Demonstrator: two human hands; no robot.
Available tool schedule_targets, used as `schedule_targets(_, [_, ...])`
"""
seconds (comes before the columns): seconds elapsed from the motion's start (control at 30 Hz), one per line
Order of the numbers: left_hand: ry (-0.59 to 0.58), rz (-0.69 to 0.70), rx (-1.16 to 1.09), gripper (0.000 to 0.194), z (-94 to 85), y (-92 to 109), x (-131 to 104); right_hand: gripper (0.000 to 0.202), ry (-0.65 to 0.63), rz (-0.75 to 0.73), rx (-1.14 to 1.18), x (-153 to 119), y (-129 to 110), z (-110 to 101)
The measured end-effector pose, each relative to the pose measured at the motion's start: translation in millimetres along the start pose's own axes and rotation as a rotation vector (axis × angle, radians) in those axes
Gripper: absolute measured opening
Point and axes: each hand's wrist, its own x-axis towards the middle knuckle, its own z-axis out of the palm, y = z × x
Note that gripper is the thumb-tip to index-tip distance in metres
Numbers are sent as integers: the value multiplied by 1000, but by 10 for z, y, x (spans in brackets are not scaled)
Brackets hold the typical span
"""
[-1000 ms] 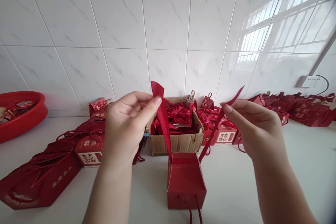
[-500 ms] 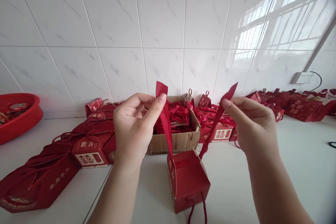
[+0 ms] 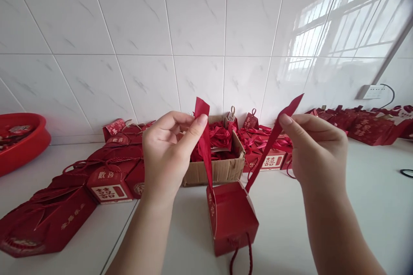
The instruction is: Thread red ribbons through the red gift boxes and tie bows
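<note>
A small red gift box [image 3: 235, 219] stands on the white counter, with a dark red cord hanging from its near side. A red ribbon [image 3: 206, 159] rises from its far side in two strands. My left hand [image 3: 171, 150] pinches the left strand near its tip, and my right hand [image 3: 312, 146] pinches the right strand. Both hands are above the box, one to each side, with the ribbon spread in a V. Behind it sits a cardboard box [image 3: 222, 171] holding loose red ribbons.
Red gift boxes [image 3: 111, 184] line the left side, and more [image 3: 271, 159] stand behind at the right. A red basin [image 3: 26, 150] is at the far left. A power socket [image 3: 371, 92] is on the tiled wall. Black loop [image 3: 407, 173] lies at the right edge.
My right hand has moved slightly right with its ribbon strand, which looks straighter. My left hand keeps its pinch and has shifted a little right. The view has shifted slightly.
</note>
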Motion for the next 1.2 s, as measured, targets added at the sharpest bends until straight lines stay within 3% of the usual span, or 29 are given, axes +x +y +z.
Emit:
schedule_targets(0.1, [19, -5, -48, 16, -27, -20, 61, 10, -4, -2, 39, 11, -2, 9])
schedule_targets(0.3, [-9, -141, -144, 16, -121, -30, 140, 6, 35, -38, 91, 18, 24, 21])
schedule_targets(0.5, [45, -42, -127, 13, -148, -5, 145, 11, 58, -40, 85, -5, -33, 41])
schedule_targets(0.7, [45, -37, -133, 12, -185, -22, 170, 14, 75, -23, 85, 5, -62, 47])
schedule_targets(1.2, [34, 77, -19, 12, -23, -93, 95, 10, -112, -50, 193, -31, 11, 86])
